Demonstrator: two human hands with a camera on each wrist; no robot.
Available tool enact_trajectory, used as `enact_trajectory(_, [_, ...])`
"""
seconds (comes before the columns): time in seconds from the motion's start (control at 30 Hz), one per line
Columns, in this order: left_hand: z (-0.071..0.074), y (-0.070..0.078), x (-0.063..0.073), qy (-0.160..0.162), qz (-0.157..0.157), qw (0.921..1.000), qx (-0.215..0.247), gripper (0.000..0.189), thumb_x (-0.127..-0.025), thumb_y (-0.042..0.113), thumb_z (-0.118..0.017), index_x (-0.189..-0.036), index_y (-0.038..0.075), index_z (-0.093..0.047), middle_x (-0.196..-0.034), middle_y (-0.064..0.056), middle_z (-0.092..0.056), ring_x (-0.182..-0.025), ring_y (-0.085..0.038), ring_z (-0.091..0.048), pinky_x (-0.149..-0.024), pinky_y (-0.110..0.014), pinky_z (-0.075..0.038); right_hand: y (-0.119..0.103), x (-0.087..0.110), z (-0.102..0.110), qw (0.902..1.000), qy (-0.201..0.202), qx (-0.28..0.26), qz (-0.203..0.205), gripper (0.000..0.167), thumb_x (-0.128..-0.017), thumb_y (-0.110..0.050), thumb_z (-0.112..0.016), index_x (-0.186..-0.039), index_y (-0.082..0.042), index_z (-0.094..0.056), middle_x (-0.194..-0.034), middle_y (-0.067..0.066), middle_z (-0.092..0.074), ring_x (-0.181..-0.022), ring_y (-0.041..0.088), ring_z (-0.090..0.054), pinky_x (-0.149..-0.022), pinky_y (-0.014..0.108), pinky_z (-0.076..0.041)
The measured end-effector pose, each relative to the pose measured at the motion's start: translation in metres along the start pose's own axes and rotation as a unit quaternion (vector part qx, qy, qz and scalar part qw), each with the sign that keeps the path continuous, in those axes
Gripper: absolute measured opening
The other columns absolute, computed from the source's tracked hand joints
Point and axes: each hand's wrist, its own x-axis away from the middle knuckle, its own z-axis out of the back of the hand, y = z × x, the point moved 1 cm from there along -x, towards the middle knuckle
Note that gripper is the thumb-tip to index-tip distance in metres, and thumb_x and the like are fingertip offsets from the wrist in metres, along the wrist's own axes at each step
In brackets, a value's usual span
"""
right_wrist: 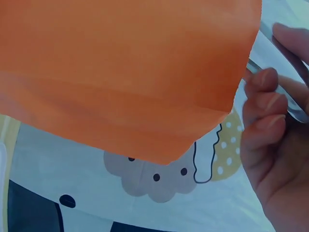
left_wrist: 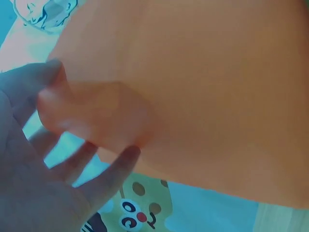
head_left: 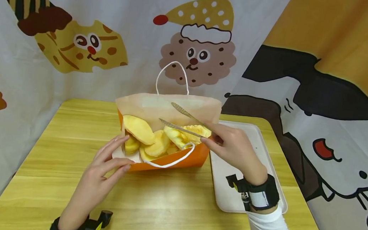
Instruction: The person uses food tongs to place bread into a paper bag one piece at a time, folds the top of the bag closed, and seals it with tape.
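An orange paper bag [head_left: 197, 157] with white cord handles stands open on the table. Several smooth, pale-yellow oval pieces [head_left: 138, 129] lie in it on the left, with a ruffled yellow piece [head_left: 199, 131] at the right; their exact kind is unclear. My left hand [head_left: 103, 170] grips the bag's left front rim; the left wrist view shows its fingertips on the orange paper [left_wrist: 203, 96]. My right hand [head_left: 233, 145] holds metal tongs [head_left: 183, 127] over the bag's mouth. The tongs' two arms are spread apart, above the ruffled piece. In the right wrist view, curled fingers [right_wrist: 268, 111] show beside the bag.
A white tray [head_left: 230, 189] lies to the right of the bag, partly under my right forearm. The wooden table [head_left: 55, 170] extends around both. A cloth with cartoon figures [head_left: 140, 5] hangs close behind the table.
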Motion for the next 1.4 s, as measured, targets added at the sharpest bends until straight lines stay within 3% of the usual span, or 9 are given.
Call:
enact_trajectory(0.1, [0.0,-0.001,-0.002,-0.005,0.027,0.9994,-0.02,0.019,-0.075,0.003,-0.07,-0.089,0.016,-0.069,-0.137,-0.006,-0.039,-0.127,-0.03,-0.028,-0.098,-0.034,-0.035,0.002,0.009,-0.001,0.999,0.041,0.001,-0.017,0.042,-0.081,-0.036,-0.064,-0.116,-0.014,-0.06,-0.065,-0.01,-0.045,-0.055,0.003,-0.037,-0.046,0.02,-0.031])
enact_trajectory(0.3, [-0.003,-0.005,-0.009,0.005,0.068,0.9957,-0.062,0.018,-0.076,0.004,-0.07,-0.088,0.017,-0.069,-0.137,0.003,-0.039,-0.128,-0.024,-0.029,-0.093,-0.036,-0.039,0.002,0.031,-0.004,0.9908,0.122,-0.027,-0.05,0.04,-0.079,-0.025,-0.069,-0.115,-0.011,-0.061,-0.065,-0.007,-0.044,-0.055,0.005,-0.037,-0.046,0.017,-0.03])
enact_trajectory(0.5, [-0.009,-0.01,-0.02,0.049,0.068,0.993,-0.083,0.012,-0.076,0.006,-0.07,-0.087,0.011,-0.07,-0.134,0.003,-0.043,-0.126,-0.022,-0.032,-0.093,-0.045,-0.039,-0.004,0.063,-0.008,0.971,0.217,-0.064,-0.078,0.038,-0.08,-0.02,-0.068,-0.114,-0.007,-0.061,-0.068,-0.004,-0.05,-0.054,0.006,-0.038,-0.047,0.014,-0.031])
enact_trajectory(0.83, [-0.011,-0.017,-0.034,0.082,0.054,0.99,-0.101,0.011,-0.075,0.005,-0.07,-0.086,0.005,-0.069,-0.131,0.001,-0.046,-0.124,-0.021,-0.035,-0.096,-0.038,-0.037,-0.033,0.124,-0.028,0.9372,0.325,-0.09,-0.091,0.037,-0.082,-0.02,-0.065,-0.104,0.01,-0.061,-0.065,0.003,-0.051,-0.053,0.005,-0.039,-0.044,0.01,-0.028])
enact_trajectory(1.0, [-0.01,-0.019,-0.043,0.102,0.051,0.9883,-0.102,0.012,-0.075,0.005,-0.07,-0.086,0.005,-0.07,-0.13,0.001,-0.047,-0.123,-0.02,-0.036,-0.093,-0.035,-0.038,-0.039,0.158,-0.043,0.9379,0.308,-0.085,-0.135,0.035,-0.08,-0.014,-0.067,-0.105,0.009,-0.061,-0.065,0.001,-0.05,-0.054,0.003,-0.039,-0.041,0.011,-0.029])
enact_trajectory(1.23, [-0.013,-0.019,-0.044,0.115,0.053,0.9869,-0.1,0.011,-0.074,0.004,-0.07,-0.085,0.003,-0.07,-0.127,0.0,-0.05,-0.124,-0.021,-0.035,-0.093,-0.035,-0.039,-0.043,0.201,-0.089,0.9502,0.213,-0.037,-0.225,0.041,-0.074,-0.012,-0.072,-0.112,-0.004,-0.061,-0.066,-0.012,-0.044,-0.052,-0.003,-0.035,-0.041,0.007,-0.03])
enact_trajectory(1.4, [-0.016,-0.018,-0.039,0.114,0.053,0.9877,-0.093,0.012,-0.073,0.003,-0.071,-0.084,0.004,-0.07,-0.126,-0.001,-0.051,-0.124,-0.022,-0.035,-0.1,-0.035,-0.033,-0.05,0.213,-0.121,0.942,0.153,-0.032,-0.297,0.038,-0.075,-0.017,-0.072,-0.108,-0.002,-0.063,-0.06,-0.014,-0.039,-0.048,-0.001,-0.03,-0.041,0.01,-0.028])
